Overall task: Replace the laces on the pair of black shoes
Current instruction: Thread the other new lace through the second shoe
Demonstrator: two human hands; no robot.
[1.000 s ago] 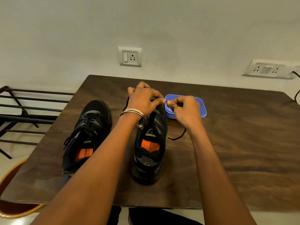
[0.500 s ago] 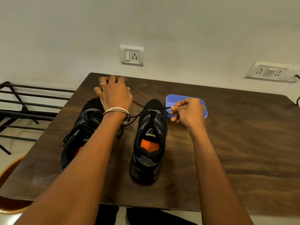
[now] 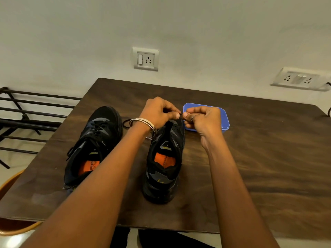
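Observation:
Two black shoes with orange insoles stand side by side on the dark wooden table (image 3: 259, 158), toes away from me. The left shoe (image 3: 93, 145) is laced. Over the toe end of the right shoe (image 3: 164, 161), my left hand (image 3: 159, 111) and my right hand (image 3: 202, 119) meet fingertip to fingertip, both pinching a thin black lace (image 3: 181, 114). A loop of the same lace (image 3: 126, 123) lies on the table between the shoes, behind my left wrist. Where the lace enters the shoe is hidden by my hands.
A blue lidded box (image 3: 222, 119) sits just behind my right hand. A black metal rack (image 3: 26, 119) stands left of the table, a brown round rim (image 3: 10, 181) at the lower left. Two wall sockets (image 3: 145, 59) are mounted behind.
My left hand, which had pulled the lace out to the left over the other shoe, has come back to the right shoe's toe and pinches the lace beside my right hand.

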